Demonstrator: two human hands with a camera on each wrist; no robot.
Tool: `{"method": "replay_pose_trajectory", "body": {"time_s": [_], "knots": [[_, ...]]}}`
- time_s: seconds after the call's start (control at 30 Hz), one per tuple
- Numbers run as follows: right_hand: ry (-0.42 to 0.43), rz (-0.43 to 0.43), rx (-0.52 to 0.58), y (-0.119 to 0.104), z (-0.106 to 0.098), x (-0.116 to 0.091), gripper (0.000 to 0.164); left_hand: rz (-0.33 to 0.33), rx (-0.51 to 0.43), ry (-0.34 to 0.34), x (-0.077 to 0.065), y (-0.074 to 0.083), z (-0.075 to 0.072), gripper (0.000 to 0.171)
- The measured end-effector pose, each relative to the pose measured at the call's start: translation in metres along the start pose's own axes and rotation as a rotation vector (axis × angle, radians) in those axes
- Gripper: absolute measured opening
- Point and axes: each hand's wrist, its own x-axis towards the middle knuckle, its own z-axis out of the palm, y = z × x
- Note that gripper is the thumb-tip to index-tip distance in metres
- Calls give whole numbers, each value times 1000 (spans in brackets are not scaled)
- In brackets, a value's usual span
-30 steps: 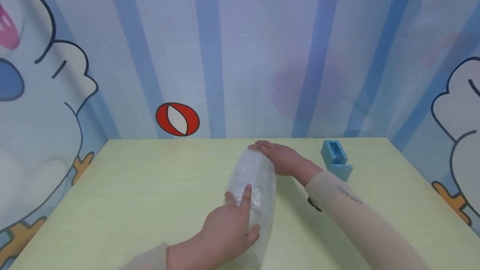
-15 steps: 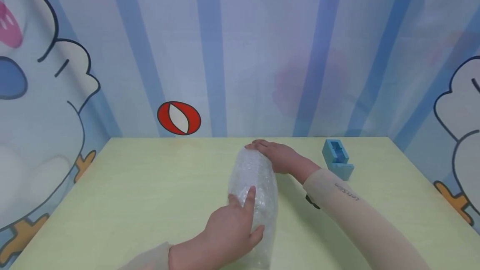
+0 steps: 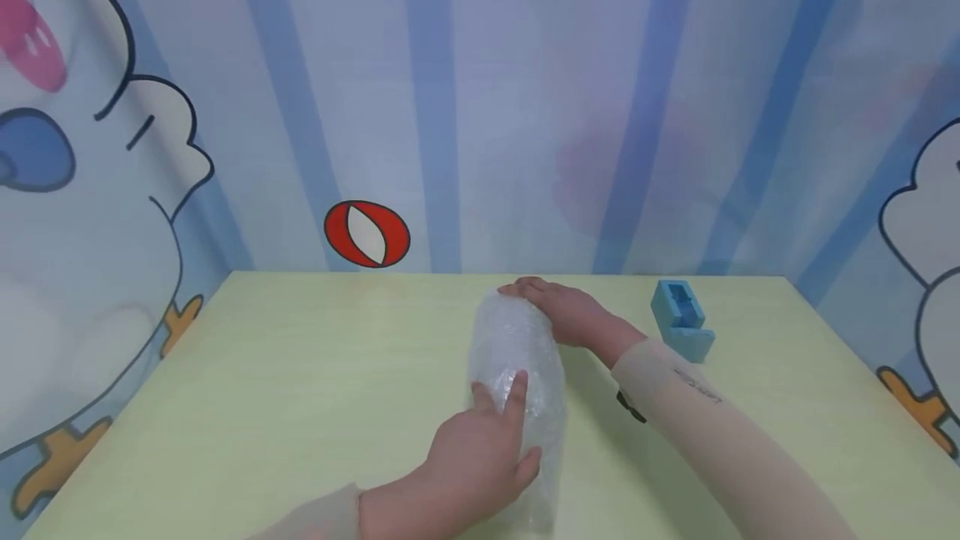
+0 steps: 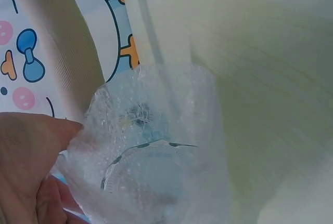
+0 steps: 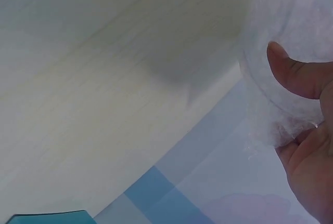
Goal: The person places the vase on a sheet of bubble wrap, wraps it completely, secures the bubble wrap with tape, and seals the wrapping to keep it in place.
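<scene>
A long bundle of clear bubble wrap (image 3: pixel 517 340) lies lengthwise at the middle of the table. My left hand (image 3: pixel 472 461) holds its near part, two fingers stretched along the top. In the left wrist view the thumb presses the wrap's side and the other fingers curl below; a clear curved rim (image 4: pixel 151 145) shows through the open-looking near end. My right hand (image 3: pixel 566 312) grips the far end. In the right wrist view its thumb lies along the wrap (image 5: pixel 286 11), with fingers tucked at the end fold. What the wrap encloses is not plain.
A light blue tape dispenser (image 3: pixel 681 319) stands at the back right, beyond the right forearm. The pale yellow table (image 3: pixel 337 357) meets a striped, cartoon-printed backdrop (image 3: pixel 510 107) at its back and sides.
The bundle and both hands have shifted slightly to the right in the head view, as has the whole scene. Both hands keep their hold.
</scene>
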Motion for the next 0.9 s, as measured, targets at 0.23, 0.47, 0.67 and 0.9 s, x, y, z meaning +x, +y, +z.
{"method": "replay_pose_trajectory", "body": {"time_s": [0.23,0.47,0.67,0.9], "knots": [[22,-17,-10,1,-1,2,64,-29,65,51,3,4,4,77],[20,-25,-16,1,-2,5,65,-42,58,49,4,3,5,77],[7,-6,-6,2,-3,8,63,-50,13,19,7,1,3,78],[-5,15,3,2,-4,10,62,-52,-21,19,9,1,4,79]]}}
